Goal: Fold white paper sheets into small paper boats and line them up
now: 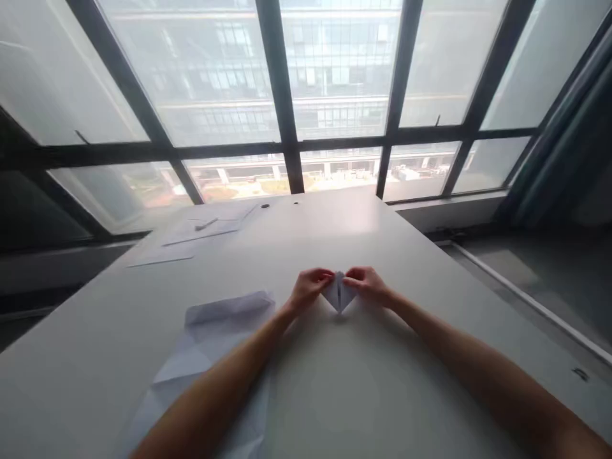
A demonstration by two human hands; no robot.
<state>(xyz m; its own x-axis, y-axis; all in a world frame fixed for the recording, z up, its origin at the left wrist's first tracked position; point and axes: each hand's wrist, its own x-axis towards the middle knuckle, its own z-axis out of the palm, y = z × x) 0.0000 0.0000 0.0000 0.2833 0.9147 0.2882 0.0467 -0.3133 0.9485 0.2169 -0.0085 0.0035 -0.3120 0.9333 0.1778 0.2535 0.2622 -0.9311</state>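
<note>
A small folded white paper piece (339, 294) with a pointed lower tip sits on the white table (382, 382) in front of me. My left hand (310, 288) pinches its upper left corner with closed fingers. My right hand (367, 284) pinches its upper right corner the same way. Both forearms reach forward across the table from the bottom of the view.
A creased, unfolded white paper sheet (210, 357) lies under my left forearm. Flat sheets (191, 239) and a pen (206, 224) rest at the far left of the table. Large windows (335, 95) stand behind the table, and a floor strip (526, 287) runs along the right.
</note>
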